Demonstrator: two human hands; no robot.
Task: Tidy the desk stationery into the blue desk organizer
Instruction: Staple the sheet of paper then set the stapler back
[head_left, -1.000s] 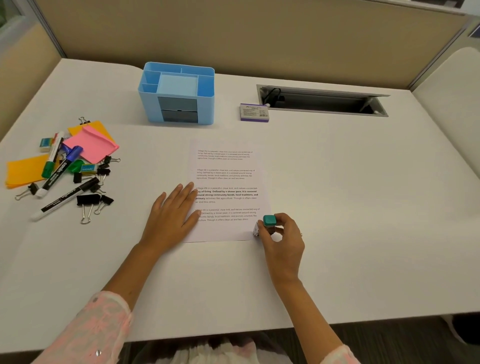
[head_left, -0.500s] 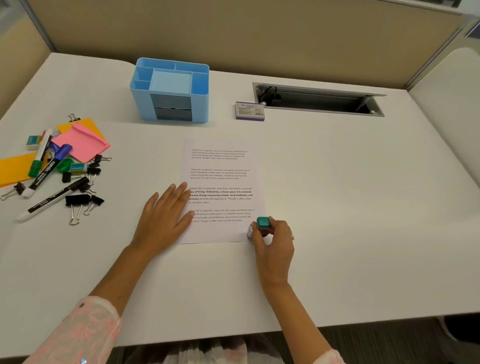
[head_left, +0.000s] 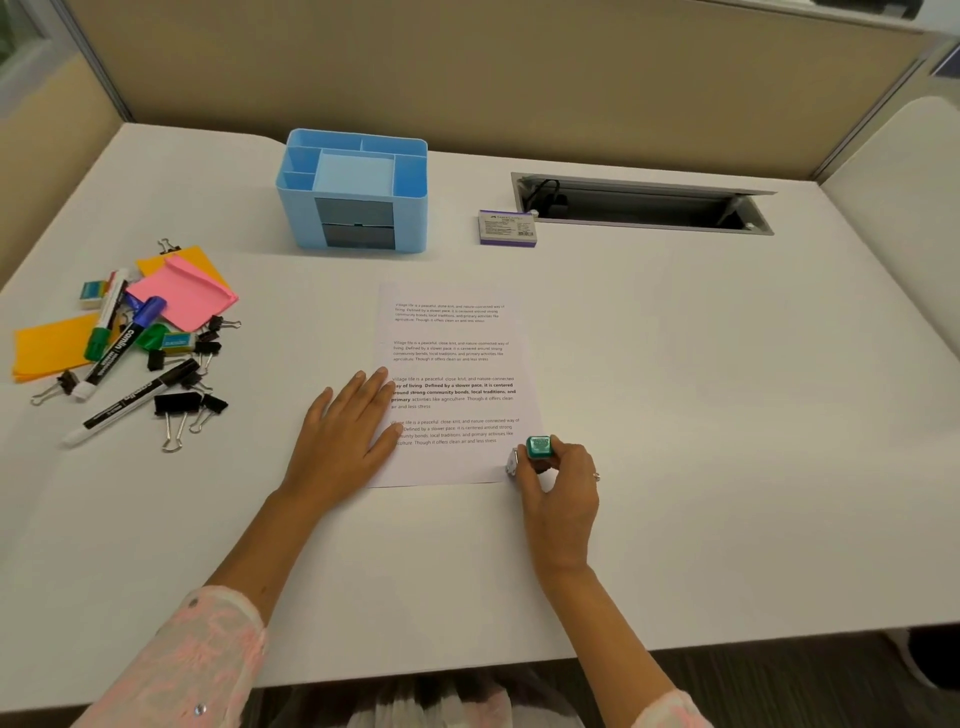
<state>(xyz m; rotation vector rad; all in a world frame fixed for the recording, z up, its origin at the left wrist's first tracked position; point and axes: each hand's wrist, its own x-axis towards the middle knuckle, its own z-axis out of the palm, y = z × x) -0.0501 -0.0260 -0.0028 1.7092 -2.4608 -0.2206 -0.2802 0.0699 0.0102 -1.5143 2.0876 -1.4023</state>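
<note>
The blue desk organizer (head_left: 410, 205) stands at the back of the white desk, its compartments showing nothing inside. A printed sheet of paper (head_left: 457, 358) lies in the middle. My left hand (head_left: 345, 441) rests flat on the sheet's left edge, fingers spread. My right hand (head_left: 563, 488) grips a small teal-topped stamp (head_left: 538, 447) standing at the sheet's bottom right corner. At the left lies a pile: markers (head_left: 130, 402), black binder clips (head_left: 176, 408), pink sticky notes (head_left: 182, 296), orange notes (head_left: 49, 348) and small erasers (head_left: 93, 293).
A purple-and-white box (head_left: 506, 228) sits right of the organizer. Behind it is an open cable tray slot (head_left: 639, 205) in the desk. A beige partition runs along the back. The desk's front edge is near my arms.
The view has shifted slightly. Both hands stay where they were, the left on the paper and the right on the stamp.
</note>
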